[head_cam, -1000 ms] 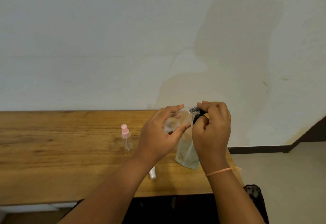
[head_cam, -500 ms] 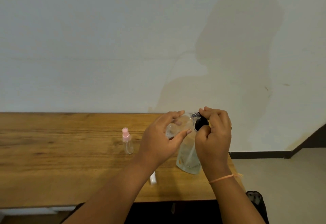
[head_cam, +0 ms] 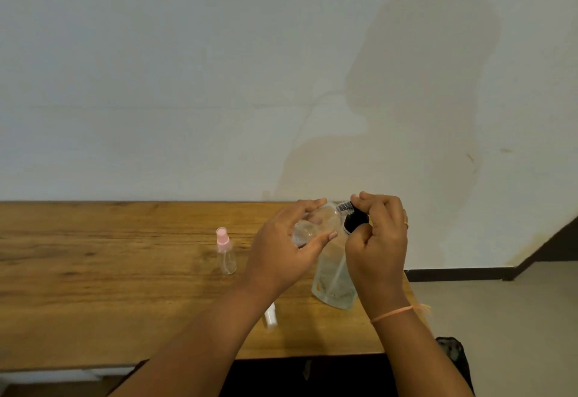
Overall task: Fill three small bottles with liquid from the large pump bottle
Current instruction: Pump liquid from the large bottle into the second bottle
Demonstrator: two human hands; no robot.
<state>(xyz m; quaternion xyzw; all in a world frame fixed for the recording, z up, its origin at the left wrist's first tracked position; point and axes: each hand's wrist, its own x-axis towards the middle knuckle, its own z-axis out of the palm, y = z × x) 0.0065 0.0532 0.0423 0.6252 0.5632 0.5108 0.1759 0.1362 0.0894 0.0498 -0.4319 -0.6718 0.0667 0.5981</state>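
A large clear bottle (head_cam: 334, 287) stands on the wooden table (head_cam: 109, 271) near its right end. Above it my left hand (head_cam: 286, 249) holds a small clear bottle (head_cam: 312, 227) tipped sideways, neck pointing right. My right hand (head_cam: 380, 240) pinches a black cap (head_cam: 355, 221) at that ribbed neck (head_cam: 344, 206). I cannot tell whether the cap is on the neck or just off it. A second small clear bottle with a pink spray top (head_cam: 225, 252) stands upright to the left, apart from both hands.
A small white object (head_cam: 271, 318) lies on the table, partly hidden by my left forearm. The table's right edge is just past the large bottle, with floor (head_cam: 500, 318) beyond. A pale wall rises behind the table.
The black cap shows more between my right fingers than a second ago. Both hands stay over the large bottle; the view tilted slightly.
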